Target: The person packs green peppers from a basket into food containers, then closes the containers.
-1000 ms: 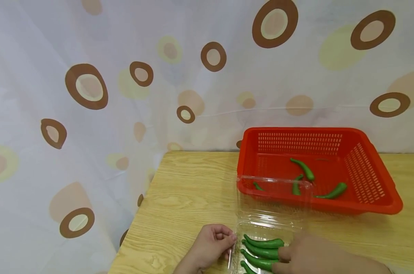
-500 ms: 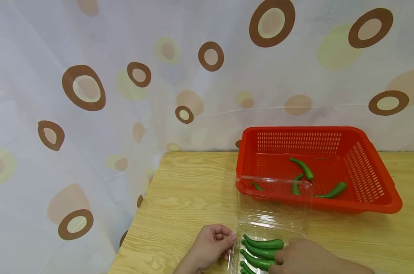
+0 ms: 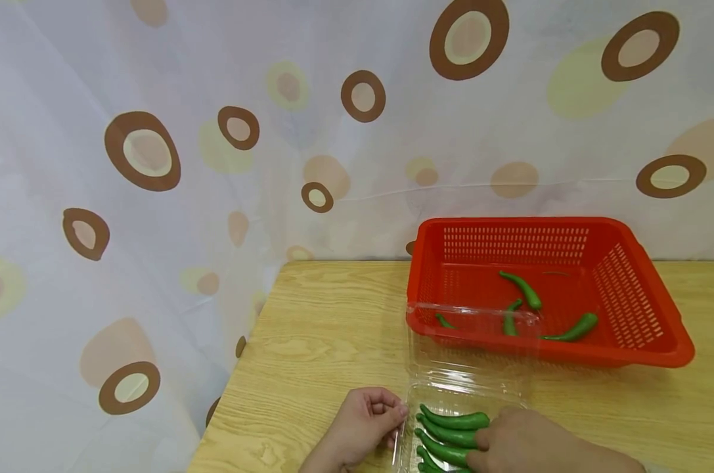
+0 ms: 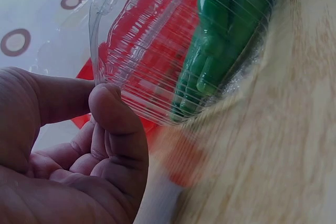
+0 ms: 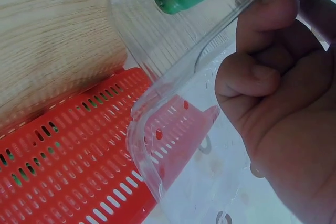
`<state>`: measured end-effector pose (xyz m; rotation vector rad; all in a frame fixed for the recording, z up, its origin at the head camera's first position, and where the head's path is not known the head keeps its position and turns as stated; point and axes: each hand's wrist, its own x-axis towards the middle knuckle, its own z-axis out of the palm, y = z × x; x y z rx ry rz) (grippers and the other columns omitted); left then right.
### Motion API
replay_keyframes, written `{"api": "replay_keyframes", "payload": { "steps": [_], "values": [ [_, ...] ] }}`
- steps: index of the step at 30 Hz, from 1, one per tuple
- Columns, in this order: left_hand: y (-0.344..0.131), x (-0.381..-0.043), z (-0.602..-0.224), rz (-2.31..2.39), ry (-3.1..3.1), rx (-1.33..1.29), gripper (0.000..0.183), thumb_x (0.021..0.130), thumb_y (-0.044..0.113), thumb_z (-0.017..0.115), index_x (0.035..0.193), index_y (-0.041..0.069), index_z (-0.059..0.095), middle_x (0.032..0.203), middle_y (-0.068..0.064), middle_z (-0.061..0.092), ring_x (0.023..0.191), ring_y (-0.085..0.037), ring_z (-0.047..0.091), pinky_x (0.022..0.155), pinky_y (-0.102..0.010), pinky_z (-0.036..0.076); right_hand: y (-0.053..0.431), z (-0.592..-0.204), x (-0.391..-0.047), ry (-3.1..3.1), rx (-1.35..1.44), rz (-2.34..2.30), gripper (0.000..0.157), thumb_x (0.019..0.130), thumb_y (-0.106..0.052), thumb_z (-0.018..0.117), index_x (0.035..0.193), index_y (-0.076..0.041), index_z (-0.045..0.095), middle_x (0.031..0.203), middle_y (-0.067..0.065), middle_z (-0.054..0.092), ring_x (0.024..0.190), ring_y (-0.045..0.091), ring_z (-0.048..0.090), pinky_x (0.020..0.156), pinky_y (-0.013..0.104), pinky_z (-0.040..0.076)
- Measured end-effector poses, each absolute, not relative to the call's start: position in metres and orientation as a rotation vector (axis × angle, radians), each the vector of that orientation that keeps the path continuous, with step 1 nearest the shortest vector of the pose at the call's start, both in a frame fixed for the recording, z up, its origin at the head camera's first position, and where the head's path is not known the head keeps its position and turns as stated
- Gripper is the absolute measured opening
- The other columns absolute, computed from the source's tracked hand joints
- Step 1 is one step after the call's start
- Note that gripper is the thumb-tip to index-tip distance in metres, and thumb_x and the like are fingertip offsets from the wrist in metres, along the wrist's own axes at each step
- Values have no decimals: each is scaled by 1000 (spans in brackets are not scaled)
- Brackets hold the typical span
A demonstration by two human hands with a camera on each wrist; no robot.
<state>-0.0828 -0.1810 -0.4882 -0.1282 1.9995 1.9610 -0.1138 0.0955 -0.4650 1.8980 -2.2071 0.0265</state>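
A clear plastic clamshell box (image 3: pixel 416 394) lies on the table with its lid raised toward the red basket. Inside, several green chili peppers (image 3: pixel 454 420) lie side by side, thin tips to the left. My left hand (image 3: pixel 362 424) pinches the box's left rim between thumb and index finger, as the left wrist view shows at the rim (image 4: pixel 96 40). My right hand (image 3: pixel 525 443) reaches over the right rim with curled fingers at the thick ends of the lower peppers. Its fingertips are partly hidden in the head view. The right wrist view shows this hand (image 5: pixel 289 93) against the box wall.
Behind the box stands a red slotted basket (image 3: pixel 640 358) with a few loose green peppers (image 3: pixel 522 289) in it. The open lid overlaps its front edge in the head view. A patterned curtain (image 3: pixel 357 151) hangs behind the wooden table (image 3: pixel 315 328).
The right hand has shifted slightly left and settled over the lower peppers. Pepper tips at the bottom of the box have moved a little. The left hand has stayed on the rim.
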Motion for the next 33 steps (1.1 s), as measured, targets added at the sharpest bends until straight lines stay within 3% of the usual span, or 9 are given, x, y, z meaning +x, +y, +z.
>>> {"api": "replay_keyframes", "payload": {
  "steps": [14,20,23,26,30,33],
  "values": [
    [-180,-83,-489,1968,1990,-140,19,96,5,72,97,-14,67,69,1,63,56,-7,55,50,-18,49,99,-459,-117,-2219,1853,68,26,84,-49,75,78,-30,59,64,-18,46,56,-3,33,54,19,20],
    [-180,-83,-487,1966,1994,-142,19,96,5,72,96,-14,67,69,2,63,56,-7,55,51,-18,49,100,-440,-119,-2150,1825,197,24,83,-40,81,82,-30,59,67,-19,41,58,-3,26,55,15,18],
    [-179,-82,-487,1966,1992,-143,19,96,5,72,96,-14,67,69,2,63,56,-7,55,51,-18,49,101,-415,-122,-2059,1744,310,11,97,-36,70,89,-29,65,73,-20,51,59,-2,35,53,13,29],
    [-179,-82,-486,1965,1988,-143,20,96,5,72,96,-14,67,69,2,63,56,-7,54,51,-18,49,103,-380,-127,-1993,1632,404,33,108,-44,48,97,-26,73,82,-17,64,66,1,53,58,17,46],
    [-179,-82,-485,1955,1996,-140,20,96,6,72,96,-13,68,68,2,62,55,-7,54,51,-18,48,105,-334,-146,-1907,1523,440,40,109,-44,46,97,-22,78,85,-12,71,68,6,63,59,22,55],
    [-180,-82,-485,1954,2001,-135,19,96,6,71,96,-13,68,68,2,62,55,-7,54,51,-18,48,106,-310,-173,-1908,1478,444,45,108,-47,44,96,-19,78,84,-10,71,61,4,60,54,22,54]
  ]
}}
